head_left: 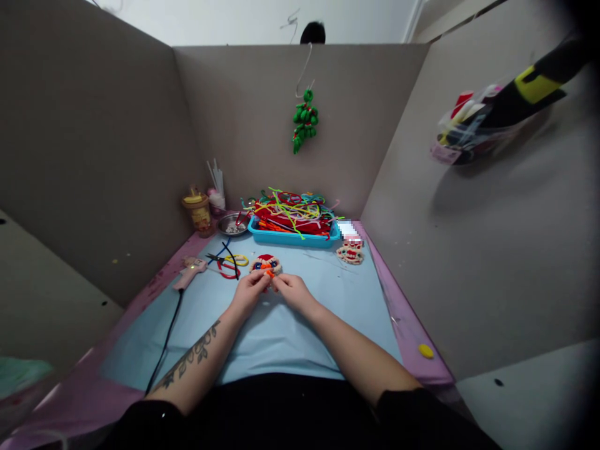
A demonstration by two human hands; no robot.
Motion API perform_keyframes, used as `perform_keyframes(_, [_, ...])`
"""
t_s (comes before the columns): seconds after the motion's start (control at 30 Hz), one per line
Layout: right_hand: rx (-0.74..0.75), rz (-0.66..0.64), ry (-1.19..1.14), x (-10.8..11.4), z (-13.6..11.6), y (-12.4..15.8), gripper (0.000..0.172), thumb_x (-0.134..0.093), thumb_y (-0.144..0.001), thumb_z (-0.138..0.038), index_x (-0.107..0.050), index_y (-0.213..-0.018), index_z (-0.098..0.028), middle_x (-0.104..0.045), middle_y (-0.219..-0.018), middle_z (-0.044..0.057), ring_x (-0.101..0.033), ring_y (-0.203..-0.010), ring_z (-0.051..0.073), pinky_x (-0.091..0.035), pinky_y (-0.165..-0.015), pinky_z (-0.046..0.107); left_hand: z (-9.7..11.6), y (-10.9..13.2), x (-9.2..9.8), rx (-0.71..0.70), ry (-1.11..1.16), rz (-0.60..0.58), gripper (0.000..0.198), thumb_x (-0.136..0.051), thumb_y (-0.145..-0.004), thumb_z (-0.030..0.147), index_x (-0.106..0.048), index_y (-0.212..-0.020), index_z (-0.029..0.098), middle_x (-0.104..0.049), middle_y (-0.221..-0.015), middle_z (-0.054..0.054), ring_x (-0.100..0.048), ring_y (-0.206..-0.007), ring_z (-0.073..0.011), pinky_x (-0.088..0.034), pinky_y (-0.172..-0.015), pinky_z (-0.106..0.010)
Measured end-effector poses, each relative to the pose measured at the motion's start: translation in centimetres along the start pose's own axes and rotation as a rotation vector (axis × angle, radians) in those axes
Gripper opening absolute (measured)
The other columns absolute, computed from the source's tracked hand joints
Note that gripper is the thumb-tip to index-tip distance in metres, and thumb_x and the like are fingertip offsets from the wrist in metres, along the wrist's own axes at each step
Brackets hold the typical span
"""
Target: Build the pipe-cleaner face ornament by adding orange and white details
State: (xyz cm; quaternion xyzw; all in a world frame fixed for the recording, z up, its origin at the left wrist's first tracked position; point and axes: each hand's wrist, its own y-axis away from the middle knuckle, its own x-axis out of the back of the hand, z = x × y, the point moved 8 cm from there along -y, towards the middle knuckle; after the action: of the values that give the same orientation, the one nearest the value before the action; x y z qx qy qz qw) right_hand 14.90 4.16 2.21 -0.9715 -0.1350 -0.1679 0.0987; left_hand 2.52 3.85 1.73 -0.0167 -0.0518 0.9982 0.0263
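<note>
My left hand [250, 292] and my right hand [291, 291] meet over the light blue mat [300, 325]. Both pinch a small round pipe-cleaner figure [265, 265] with a red top, cream rim, blue eyes and an orange piece in the middle. The fingers of both hands are closed on its lower edge. A second, similar cream and red pipe-cleaner figure [350, 252] lies on the mat to the right, untouched.
A blue tray [293, 237] piled with coloured pipe cleaners stands at the back. Left of it are a metal dish [233, 225], a cup [200, 213], pliers and scissors [227, 261], and a pink glue gun [190, 272] with a black cord. A green pipe-cleaner ornament [305, 120] hangs on the cardboard wall.
</note>
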Motion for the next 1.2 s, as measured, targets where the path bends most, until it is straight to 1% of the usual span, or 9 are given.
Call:
perform_keyframes(0.07, [-0.011,-0.015,0.015,-0.2,0.1,0.0,0.032,-0.046,-0.083,-0.033,-0.052,-0.056,-0.017,-0.048,-0.054,-0.003,-0.045,-0.057,0.01,-0.034,-0.058,0.022,0.0,0.0,-0.2,-0.014,0.014,-0.016,0.045,-0.071,-0.07,0.047,-0.072,-0.097,0.012,-0.061,-0.068,-0.002,-0.048,-0.055,-0.0106,-0.039,-0.053,-0.023])
perform_keyframes(0.2, [-0.025,-0.076,0.0,-0.7,0.2,0.0,0.032,-0.048,-0.083,-0.034,-0.053,-0.057,-0.016,-0.049,-0.054,-0.003,-0.044,-0.056,0.01,-0.033,-0.055,0.022,-0.1,-0.2,-0.1,-0.025,0.027,-0.03,0.035,-0.072,-0.069,0.046,-0.071,-0.079,0.013,-0.057,-0.059,0.001,-0.045,-0.051,-0.0094,-0.034,-0.05,-0.022])
perform_keyframes(0.33, [-0.086,-0.076,-0.195,-0.5,1.1,-0.1,0.018,-0.055,-0.08,-0.037,-0.055,-0.082,-0.019,-0.048,-0.053,-0.007,-0.04,-0.046,0.009,-0.031,-0.046,0.02,-0.8,-0.7,1.8,-0.006,0.099,0.127,0.037,-0.073,-0.068,0.048,-0.071,-0.081,0.013,-0.062,-0.065,0.0,-0.044,-0.052,-0.008,-0.032,-0.049,-0.02])
perform_keyframes(0.47, [-0.037,-0.038,-0.316,0.1,1.0,-0.1,0.024,-0.059,-0.079,-0.04,-0.054,-0.092,-0.02,-0.057,-0.064,-0.005,-0.047,-0.049,0.01,-0.038,-0.048,0.021,-1.3,-1.0,3.4,-0.011,0.213,0.26,0.04,-0.077,-0.063,0.048,-0.07,-0.081,0.014,-0.066,-0.074,-0.002,-0.055,-0.063,-0.0106,-0.041,-0.057,-0.019])
perform_keyframes(0.57, [0.071,-0.007,-0.249,0.3,-0.1,0.2,0.026,-0.059,-0.08,-0.041,-0.059,-0.095,-0.02,-0.067,-0.091,0.003,-0.058,-0.064,0.012,-0.046,-0.059,0.025,-1.4,-1.0,3.7,-0.013,0.267,0.301,0.04,-0.077,-0.062,0.049,-0.068,-0.08,0.015,-0.066,-0.073,-0.001,-0.057,-0.064,-0.0112,-0.045,-0.061,-0.021])
perform_keyframes(0.63, [0.118,0.026,-0.138,0.3,-0.8,0.4,0.024,-0.064,-0.077,-0.034,-0.063,-0.096,-0.02,-0.069,-0.098,0.004,-0.061,-0.074,0.015,-0.049,-0.068,0.028,-1.3,-0.8,3.6,-0.01,0.298,0.31,0.04,-0.078,-0.061,0.049,-0.066,-0.077,0.015,-0.066,-0.072,-0.001,-0.058,-0.063,-0.011,-0.046,-0.062,-0.022])
perform_keyframes(0.77, [0.149,0.098,0.009,0.4,-1.2,0.7,0.014,-0.061,-0.077,-0.022,-0.071,-0.088,-0.019,-0.072,-0.09,0.004,-0.064,-0.082,0.017,-0.049,-0.079,0.03,-1.2,-0.6,3.1,0.046,0.385,0.301,0.04,-0.082,-0.056,0.046,-0.064,-0.073,0.015,-0.067,-0.071,0.0,-0.059,-0.063,-0.0112,-0.046,-0.061,-0.021])
perform_keyframes(1.03, [0.141,0.046,0.022,-0.3,-0.7,0.4,0.015,-0.06,-0.078,-0.017,-0.073,-0.086,-0.02,-0.072,-0.088,0.004,-0.065,-0.081,0.017,-0.049,-0.078,0.029,-1.7,-0.8,2.5,0.067,0.441,0.275,0.04,-0.082,-0.056,0.044,-0.065,-0.077,0.015,-0.071,-0.077,-0.003,-0.065,-0.069,-0.0154,-0.049,-0.065,-0.025])
perform_keyframes(1.2, [0.25,0.041,0.137,-0.7,-1.5,0.7,0.016,-0.06,-0.078,-0.015,-0.07,-0.09,-0.02,-0.071,-0.091,0.004,-0.063,-0.083,0.017,-0.048,-0.079,0.029,-1.9,-0.9,2.5,0.044,0.481,0.299,0.04,-0.082,-0.056,0.043,-0.063,-0.078,0.015,-0.07,-0.076,-0.004,-0.066,-0.071,-0.0172,-0.05,-0.069,-0.028])
